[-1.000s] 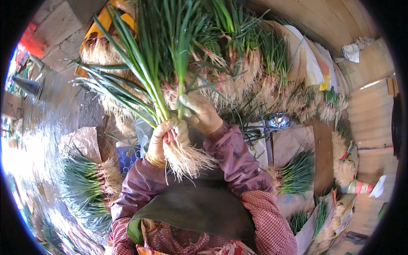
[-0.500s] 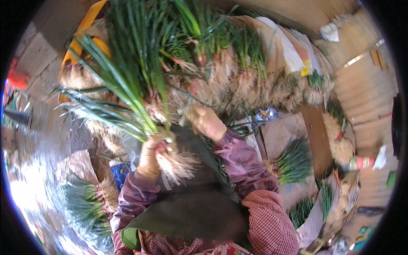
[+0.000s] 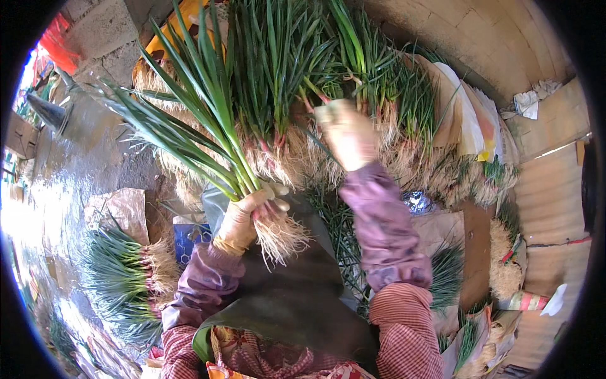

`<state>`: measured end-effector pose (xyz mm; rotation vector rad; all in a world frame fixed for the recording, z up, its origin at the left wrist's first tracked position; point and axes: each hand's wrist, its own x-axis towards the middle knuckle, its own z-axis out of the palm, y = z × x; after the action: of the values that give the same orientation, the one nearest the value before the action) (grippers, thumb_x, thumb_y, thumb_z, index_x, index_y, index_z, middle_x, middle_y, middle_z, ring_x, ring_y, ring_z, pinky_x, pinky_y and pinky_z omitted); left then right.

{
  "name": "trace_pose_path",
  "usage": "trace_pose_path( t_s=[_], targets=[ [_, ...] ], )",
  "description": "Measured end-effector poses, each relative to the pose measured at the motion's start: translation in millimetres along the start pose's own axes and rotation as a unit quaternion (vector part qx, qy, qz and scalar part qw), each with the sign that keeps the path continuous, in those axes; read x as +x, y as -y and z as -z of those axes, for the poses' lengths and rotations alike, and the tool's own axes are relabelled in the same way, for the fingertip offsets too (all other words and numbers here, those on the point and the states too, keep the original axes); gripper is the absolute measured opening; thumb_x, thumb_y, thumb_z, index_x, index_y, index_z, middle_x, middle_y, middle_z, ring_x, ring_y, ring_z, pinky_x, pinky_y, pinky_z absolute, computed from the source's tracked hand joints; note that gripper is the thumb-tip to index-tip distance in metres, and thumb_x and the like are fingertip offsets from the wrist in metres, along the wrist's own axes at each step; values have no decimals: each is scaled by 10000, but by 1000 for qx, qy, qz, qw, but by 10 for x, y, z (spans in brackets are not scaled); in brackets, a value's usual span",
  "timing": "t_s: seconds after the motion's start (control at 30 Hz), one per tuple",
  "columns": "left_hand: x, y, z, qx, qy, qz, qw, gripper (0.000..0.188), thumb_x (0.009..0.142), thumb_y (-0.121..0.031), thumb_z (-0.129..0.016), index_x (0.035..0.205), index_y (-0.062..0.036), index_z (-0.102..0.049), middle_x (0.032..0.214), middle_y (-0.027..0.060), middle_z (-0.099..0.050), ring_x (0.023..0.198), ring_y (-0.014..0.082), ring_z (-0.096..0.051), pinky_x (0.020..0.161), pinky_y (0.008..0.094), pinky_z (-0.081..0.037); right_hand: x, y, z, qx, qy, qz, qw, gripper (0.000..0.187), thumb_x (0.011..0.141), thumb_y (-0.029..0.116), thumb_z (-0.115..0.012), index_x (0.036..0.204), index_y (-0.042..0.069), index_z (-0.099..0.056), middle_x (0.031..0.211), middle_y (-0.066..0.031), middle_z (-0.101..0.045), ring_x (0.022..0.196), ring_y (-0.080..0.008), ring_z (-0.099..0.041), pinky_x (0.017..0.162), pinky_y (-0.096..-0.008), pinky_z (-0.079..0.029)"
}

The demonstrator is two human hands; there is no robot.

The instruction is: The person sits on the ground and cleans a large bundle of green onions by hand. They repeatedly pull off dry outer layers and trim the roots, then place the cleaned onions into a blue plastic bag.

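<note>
My left hand (image 3: 249,215), in a pale yellowish glove, is closed around a bunch of spring onions (image 3: 237,161). Their long green leaves fan up and to the left, while the white roots (image 3: 281,237) hang below my fist over the dark apron (image 3: 284,278). My right hand (image 3: 347,132), also gloved, reaches out to the heap of spring onions (image 3: 271,76) at the far side, close to some reddish stems. Motion smears its fingers, so their grip is unclear.
Tied-looking rows of spring onions (image 3: 120,271) lie on the wet floor at left. More green bunches (image 3: 448,271) rest on cardboard (image 3: 435,227) to the right. A blue patterned box or bag (image 3: 186,240) sits beside my left forearm. White and yellow sacking (image 3: 476,120) borders the heap.
My right hand has moved away from my left, forward onto the heap. The bunch stays in my left hand. The whole view has shifted, with the heap now farther right in the picture.
</note>
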<state>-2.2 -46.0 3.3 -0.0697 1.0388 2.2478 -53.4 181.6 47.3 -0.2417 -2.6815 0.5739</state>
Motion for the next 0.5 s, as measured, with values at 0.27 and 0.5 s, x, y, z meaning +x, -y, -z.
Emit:
trace_pose_path(
  t_s=[0.27,0.5],
  targets=[
    [83,-101,34,120,-12,-68,990,257,794,-153,-583,963,39,-597,907,99,-632,625,146,-597,770,326,-527,32,-181,-736,339,150,-114,922,146,876,121,-538,917,-7,-594,770,-80,-623,573,-143,-544,495,-224,-454],
    [472,89,-52,58,-74,-131,987,93,774,-34,-627,863,-9,-614,646,19,-590,480,84,-520,453,201,-438,-535,382,-422,58,-44,94,993,170,835,228,-602,779,68,-597,649,-61,-610,516,-189,-567,514,-308,-481]
  ],
)
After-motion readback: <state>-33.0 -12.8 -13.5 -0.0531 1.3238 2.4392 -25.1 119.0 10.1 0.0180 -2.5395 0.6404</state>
